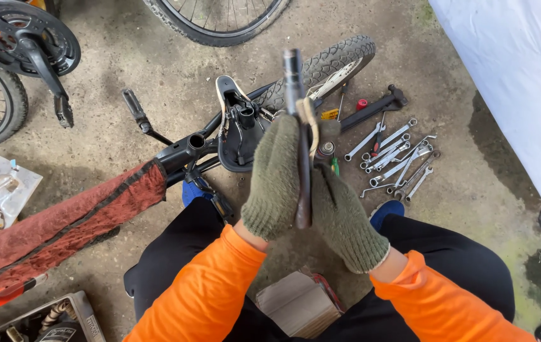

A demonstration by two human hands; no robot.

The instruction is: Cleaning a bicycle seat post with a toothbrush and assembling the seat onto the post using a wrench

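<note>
A person in orange sleeves presses a dark metal post [298,126] upright between two gloved palms, the left hand [275,180] and right hand [340,212] flat against it, held above a bicycle saddle [239,130] on the concrete floor [460,209]. Wrenches [397,158] lie spread to the right, near a white sheet's [511,69] edge; bare floor lies between.

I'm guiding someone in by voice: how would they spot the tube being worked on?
Start at the upside-down bicycle frame on the concrete floor, then come toward the two green-gloved hands above the saddle. Pressed upright between left hand and right hand is the dark metal tube, the only tool off the ground.
</note>
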